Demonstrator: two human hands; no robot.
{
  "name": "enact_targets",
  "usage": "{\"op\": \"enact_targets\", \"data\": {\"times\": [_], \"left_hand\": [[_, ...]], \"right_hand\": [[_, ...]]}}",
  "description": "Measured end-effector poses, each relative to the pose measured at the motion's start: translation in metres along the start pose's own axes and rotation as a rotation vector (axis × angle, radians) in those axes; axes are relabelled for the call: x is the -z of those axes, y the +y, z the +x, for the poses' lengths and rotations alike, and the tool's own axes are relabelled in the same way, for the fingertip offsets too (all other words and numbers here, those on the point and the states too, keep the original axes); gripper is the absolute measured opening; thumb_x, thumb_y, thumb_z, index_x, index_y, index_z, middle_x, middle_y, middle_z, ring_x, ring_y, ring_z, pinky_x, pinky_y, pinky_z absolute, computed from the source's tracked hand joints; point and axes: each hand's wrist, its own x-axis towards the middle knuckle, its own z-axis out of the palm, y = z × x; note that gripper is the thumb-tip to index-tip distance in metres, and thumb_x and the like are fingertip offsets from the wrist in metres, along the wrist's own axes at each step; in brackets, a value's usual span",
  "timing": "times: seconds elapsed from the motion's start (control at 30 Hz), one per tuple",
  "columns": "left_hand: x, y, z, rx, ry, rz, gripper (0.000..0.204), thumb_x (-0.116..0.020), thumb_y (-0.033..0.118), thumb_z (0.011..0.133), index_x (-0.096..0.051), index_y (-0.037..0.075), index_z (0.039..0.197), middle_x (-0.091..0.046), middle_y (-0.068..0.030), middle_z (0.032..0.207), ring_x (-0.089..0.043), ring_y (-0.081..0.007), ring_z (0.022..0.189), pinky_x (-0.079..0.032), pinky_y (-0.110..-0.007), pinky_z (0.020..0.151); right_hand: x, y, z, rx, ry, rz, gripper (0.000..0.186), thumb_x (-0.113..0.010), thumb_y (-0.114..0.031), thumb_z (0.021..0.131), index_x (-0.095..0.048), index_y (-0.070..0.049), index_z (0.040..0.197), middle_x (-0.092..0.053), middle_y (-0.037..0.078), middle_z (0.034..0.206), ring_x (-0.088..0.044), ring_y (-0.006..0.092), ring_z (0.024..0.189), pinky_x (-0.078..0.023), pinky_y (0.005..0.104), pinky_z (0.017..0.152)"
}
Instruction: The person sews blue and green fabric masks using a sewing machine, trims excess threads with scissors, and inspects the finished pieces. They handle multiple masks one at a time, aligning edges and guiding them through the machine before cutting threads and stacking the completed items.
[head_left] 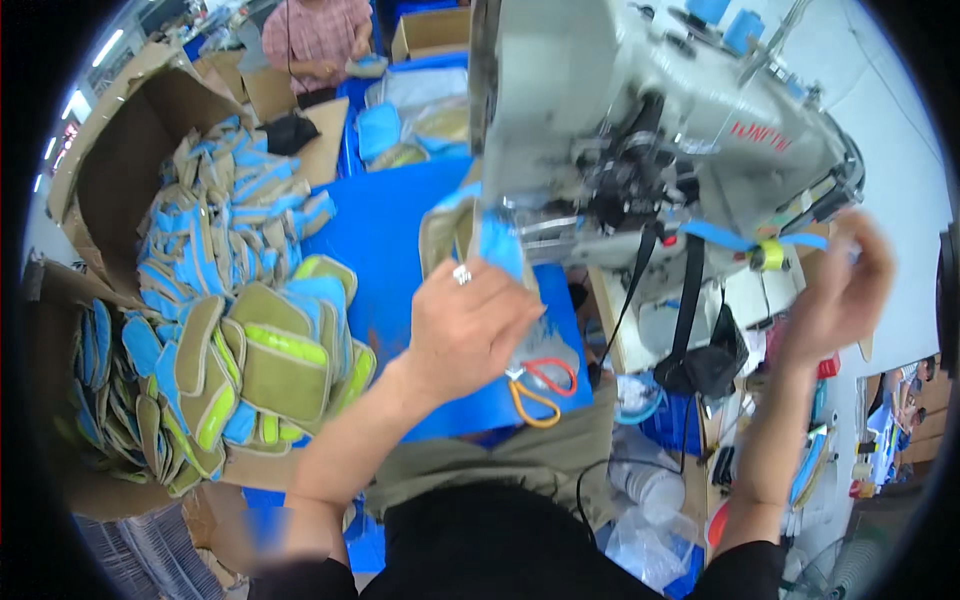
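My left hand [468,325], a ring on one finger, is closed on the edge of an olive and blue padded fabric piece [450,232] beside the sewing machine [690,120]. Part of that piece is hidden by the hand and the machine. Off to the right, my right hand [840,290] is raised and blurred by motion near the end of a blue fabric strip [715,236]. Whether its fingers touch the strip is unclear. Just below my left hand, scissors [536,388] with red and orange handles lie on the blue work surface [370,215].
Piles of olive, blue and lime padded pieces [285,355] fill cardboard boxes [120,150] at left. Black straps [690,300] hang below the machine. A person [318,45] in a pink checked shirt handles a piece at the back, near a blue bin [350,130].
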Motion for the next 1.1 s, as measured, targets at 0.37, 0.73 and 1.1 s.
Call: {"op": "enact_targets", "data": {"times": [0.37, 0.73, 1.1], "left_hand": [[-0.002, 0.018, 0.014, -0.017, -0.019, 0.132, 0.006, -0.077, 0.006, 0.081, -0.073, 0.010, 0.081, -0.069, -0.0023, 0.078, -0.060, -0.0222, 0.069, -0.039, -0.038, 0.062], [-0.011, 0.001, 0.021, -0.026, 0.028, 0.233, 0.008, -0.079, 0.008, 0.082, -0.071, 0.010, 0.084, -0.066, -0.0023, 0.078, -0.059, -0.0236, 0.070, -0.038, -0.038, 0.063], [-0.007, 0.009, -0.045, 0.580, 0.227, -0.204, 0.029, -0.084, 0.010, 0.082, -0.069, 0.003, 0.105, -0.069, -0.0051, 0.097, -0.063, -0.0163, 0.091, -0.049, -0.032, 0.083]], "right_hand": [[0.049, 0.327, 0.148, -0.802, -0.434, -0.033, 0.046, -0.058, -0.040, 0.106, -0.067, 0.002, 0.124, -0.068, 0.009, 0.120, -0.061, 0.0191, 0.100, -0.048, 0.0364, 0.092], [0.047, 0.328, 0.047, -0.802, 0.116, 0.690, 0.040, -0.047, -0.033, 0.113, -0.064, -0.002, 0.130, -0.072, 0.011, 0.122, -0.070, 0.0237, 0.108, -0.056, 0.0419, 0.098], [0.055, 0.191, -0.063, -0.591, 0.119, 0.094, 0.038, -0.056, -0.024, 0.108, -0.059, 0.002, 0.135, -0.064, 0.010, 0.135, -0.060, 0.0204, 0.125, -0.046, 0.0374, 0.106]]}}
